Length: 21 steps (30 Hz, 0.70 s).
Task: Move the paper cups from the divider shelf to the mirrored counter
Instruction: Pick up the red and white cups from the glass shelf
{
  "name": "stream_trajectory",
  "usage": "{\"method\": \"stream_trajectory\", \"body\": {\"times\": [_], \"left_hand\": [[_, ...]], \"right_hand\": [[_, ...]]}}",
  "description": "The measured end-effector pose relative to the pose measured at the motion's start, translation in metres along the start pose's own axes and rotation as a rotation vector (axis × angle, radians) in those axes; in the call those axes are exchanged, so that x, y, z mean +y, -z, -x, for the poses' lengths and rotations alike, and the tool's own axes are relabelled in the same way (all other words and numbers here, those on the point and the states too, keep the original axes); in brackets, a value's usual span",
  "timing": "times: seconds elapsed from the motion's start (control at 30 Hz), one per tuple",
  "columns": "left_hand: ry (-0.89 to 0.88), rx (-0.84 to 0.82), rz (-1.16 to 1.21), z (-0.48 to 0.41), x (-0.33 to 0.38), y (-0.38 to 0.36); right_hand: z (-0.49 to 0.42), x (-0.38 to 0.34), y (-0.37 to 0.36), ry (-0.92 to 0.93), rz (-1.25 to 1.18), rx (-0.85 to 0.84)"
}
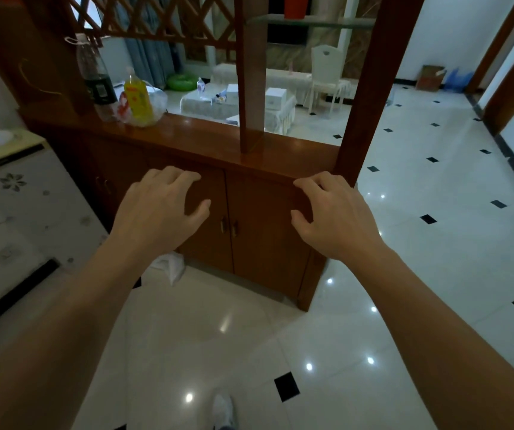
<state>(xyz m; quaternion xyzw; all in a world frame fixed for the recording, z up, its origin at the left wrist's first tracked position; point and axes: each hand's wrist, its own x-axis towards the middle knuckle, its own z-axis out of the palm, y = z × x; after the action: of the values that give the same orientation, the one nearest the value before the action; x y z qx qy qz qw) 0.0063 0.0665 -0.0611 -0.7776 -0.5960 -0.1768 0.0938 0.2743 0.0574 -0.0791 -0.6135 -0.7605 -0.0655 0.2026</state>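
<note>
Left hand (162, 206) and right hand (330, 209) hover empty, fingers loosely spread, before the shelf (206, 141), where a careless reach toward eleven o'clock could topple the tall bottle (95, 79).

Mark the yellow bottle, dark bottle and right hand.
yellow bottle (137, 100): head view, on its yellow body.
dark bottle (98, 86): head view, on its dark lower body.
right hand (333, 218): head view, on the back of the hand.
</note>
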Motion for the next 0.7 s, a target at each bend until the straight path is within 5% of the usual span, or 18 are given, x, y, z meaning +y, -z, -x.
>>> {"method": "stream_trajectory", "body": {"times": [0.7], "left_hand": [[-0.151,0.045,0.083,-0.255,-0.094,-0.053]], "right_hand": [[-0.232,0.017,-0.039,-0.154,0.17,0.148]]}}
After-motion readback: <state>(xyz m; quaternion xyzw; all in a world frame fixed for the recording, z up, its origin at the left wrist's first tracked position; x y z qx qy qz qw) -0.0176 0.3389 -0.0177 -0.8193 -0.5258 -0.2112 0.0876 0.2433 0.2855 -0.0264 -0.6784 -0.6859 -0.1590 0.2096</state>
